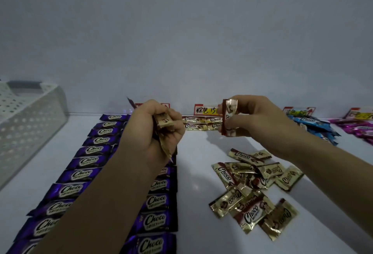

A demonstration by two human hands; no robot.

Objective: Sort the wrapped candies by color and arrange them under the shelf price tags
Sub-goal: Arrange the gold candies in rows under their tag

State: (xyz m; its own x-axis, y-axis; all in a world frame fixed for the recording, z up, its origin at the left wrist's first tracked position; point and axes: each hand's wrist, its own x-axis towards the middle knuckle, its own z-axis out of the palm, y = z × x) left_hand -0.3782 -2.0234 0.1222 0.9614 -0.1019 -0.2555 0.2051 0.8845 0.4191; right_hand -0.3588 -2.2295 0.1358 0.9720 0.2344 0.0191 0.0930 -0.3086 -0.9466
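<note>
Dim bluish light, soft blur, edges warped

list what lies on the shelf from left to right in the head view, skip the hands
white perforated basket → purple candies in rows → gold candies, in a loose pile → blue candies → pink candies

A plain, pale grey-white back wall (181, 31) fills the upper half of the view. Below it runs a smooth, glossy white shelf surface (193, 148), catching soft reflections. A white perforated plastic basket (30, 116) stands at the left against the wall. The light is dim and bluish.
</note>
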